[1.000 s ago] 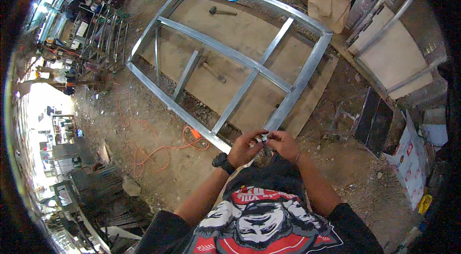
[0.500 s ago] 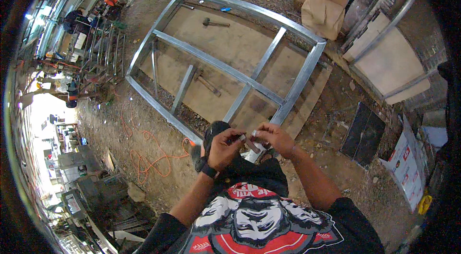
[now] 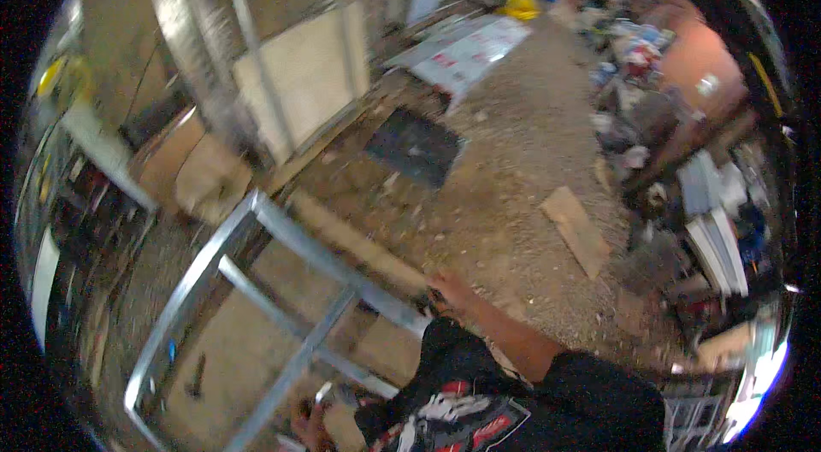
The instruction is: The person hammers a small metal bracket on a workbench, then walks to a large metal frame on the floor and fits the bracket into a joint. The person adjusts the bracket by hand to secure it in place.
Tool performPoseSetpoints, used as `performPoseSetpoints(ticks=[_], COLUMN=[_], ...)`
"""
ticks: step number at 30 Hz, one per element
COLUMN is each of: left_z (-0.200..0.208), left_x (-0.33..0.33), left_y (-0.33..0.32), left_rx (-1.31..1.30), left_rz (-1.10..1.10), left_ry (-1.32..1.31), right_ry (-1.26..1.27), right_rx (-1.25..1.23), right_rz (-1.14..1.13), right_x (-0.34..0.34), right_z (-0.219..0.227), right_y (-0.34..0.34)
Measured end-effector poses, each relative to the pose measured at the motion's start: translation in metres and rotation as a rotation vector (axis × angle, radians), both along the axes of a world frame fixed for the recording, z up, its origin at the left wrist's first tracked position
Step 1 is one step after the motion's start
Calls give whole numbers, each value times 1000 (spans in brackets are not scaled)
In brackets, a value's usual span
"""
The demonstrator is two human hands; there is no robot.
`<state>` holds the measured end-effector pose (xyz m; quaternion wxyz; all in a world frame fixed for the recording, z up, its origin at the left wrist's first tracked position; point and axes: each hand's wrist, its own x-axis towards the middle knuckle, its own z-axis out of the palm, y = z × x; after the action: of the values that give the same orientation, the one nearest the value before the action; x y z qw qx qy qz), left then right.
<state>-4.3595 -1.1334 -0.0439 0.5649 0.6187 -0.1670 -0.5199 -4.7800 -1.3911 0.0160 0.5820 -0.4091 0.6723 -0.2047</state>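
My left hand (image 3: 312,428) is low in the view, over the metal frame (image 3: 321,251). Its fingers look closed around a small pale piece (image 3: 323,392), too blurred to name. My right hand (image 3: 451,289) is held out to the right, close to the frame's near side rail. Blur smears its fingers, so whether it grips anything does not show. The frame is made of silvery square tubes with crossing bars and lies over tan boards. Inside it, a dark hammer (image 3: 197,377) rests on the board beside a small blue object (image 3: 172,350).
Beyond the frame lies a dark square panel (image 3: 415,147) on the dirt floor. Farther off are a printed white sheet (image 3: 466,54) and a yellow object (image 3: 520,7). A loose board (image 3: 575,231) lies at the right, near piled clutter. Tall panels (image 3: 304,80) lean at the left.
The view has swung to the right. My hands, earlier close together with small pieces between their fingers, are now apart: the left low over the frame, the right out to the side.
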Motion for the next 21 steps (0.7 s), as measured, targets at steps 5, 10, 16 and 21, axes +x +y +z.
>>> performPoseSetpoints(ticks=[5,10,16,21], left_z=[-10,-25,-110,-208], left_x=[116,152,134,101], left_y=[-5,-11,-15,-24], left_rx=[-4,-57,26,50], left_rz=[-487,-487,-752,-615], left_ry=[-281,-158,-465,-302], right_ry=[-119,-168,43,41], right_rx=[101,44,85,212], right_rz=[-334,-280,91,414], right_x=[2,86,149,179], right_z=[-8,14,-42,-133], right_y=[143,142,136,137])
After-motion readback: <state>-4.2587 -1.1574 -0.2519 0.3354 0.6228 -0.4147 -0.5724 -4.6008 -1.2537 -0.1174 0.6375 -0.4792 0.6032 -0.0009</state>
